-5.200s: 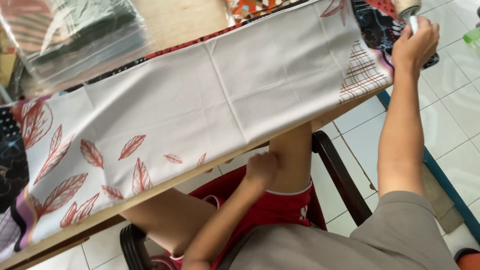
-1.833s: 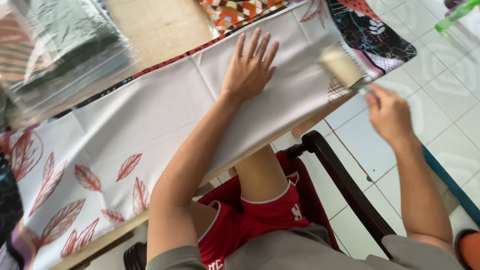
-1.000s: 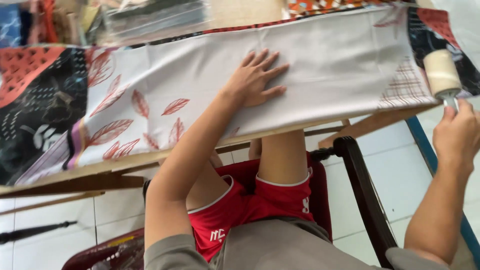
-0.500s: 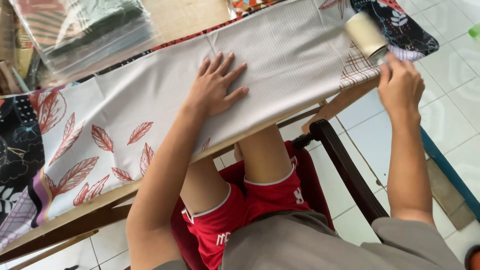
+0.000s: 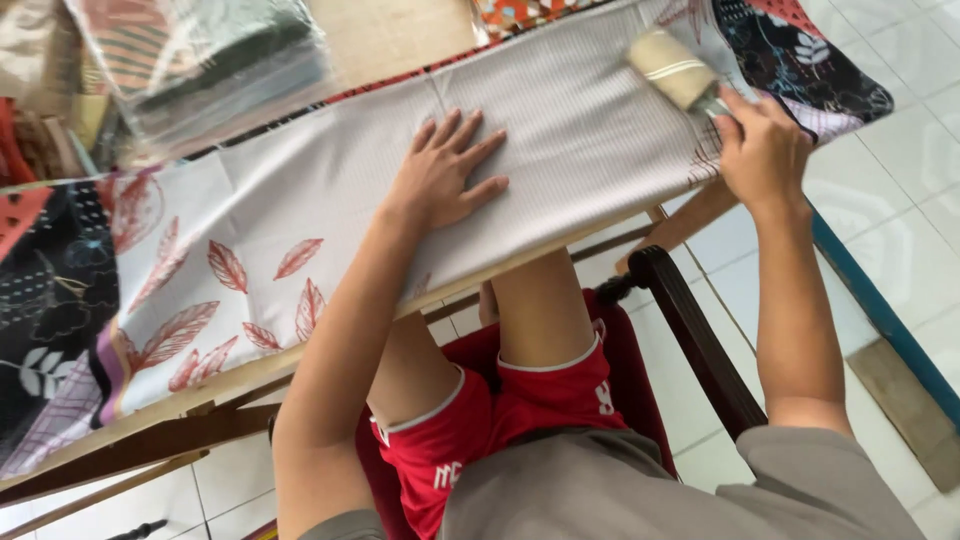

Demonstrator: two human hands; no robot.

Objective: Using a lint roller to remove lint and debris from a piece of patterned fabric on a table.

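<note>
A long grey cloth (image 5: 300, 190) with red leaf prints lies folded along a wooden table (image 5: 180, 400). My left hand (image 5: 440, 175) rests flat on the plain grey middle of it, fingers spread. My right hand (image 5: 762, 150) grips the handle of a lint roller (image 5: 672, 66), whose pale roll lies on the cloth near its right end.
Clear bags of folded fabric (image 5: 200, 70) lie at the table's far side. Dark patterned cloths sit at the left (image 5: 45, 300) and right end (image 5: 800, 50). I sit on a dark wooden chair (image 5: 690, 330) with a red seat, over white floor tiles (image 5: 890, 200).
My left hand rose from my lap and now presses flat on the cloth. My right hand has brought the lint roller down onto the cloth's right end.
</note>
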